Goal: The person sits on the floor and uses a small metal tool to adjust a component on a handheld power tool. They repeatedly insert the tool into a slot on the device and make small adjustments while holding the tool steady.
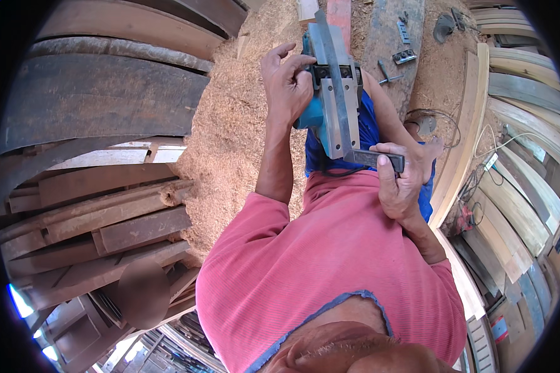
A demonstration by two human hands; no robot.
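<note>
An electric planer (348, 99) with a teal body rests upside down on my lap, its metal sole facing up. My left hand (287, 84) is at the planer's left side, thumb and index finger curled against its edge near the cutter opening. In my right hand (401, 186) is the dark stock of a try square (372, 159), gripped between thumb and fingers. The square's long steel blade (339, 81) lies lengthwise along the planer's sole, across the cutter opening. What my left fingertips press on is partly hidden.
Beyond the planer, a worn board (389, 25) carries a T-handled tool (389, 79) and small metal parts (404, 56). Wood shavings (230, 124) cover the floor. Dark planks (106, 96) are stacked on the left, paler boards (516, 205) on the right, near a loose cable (476, 186).
</note>
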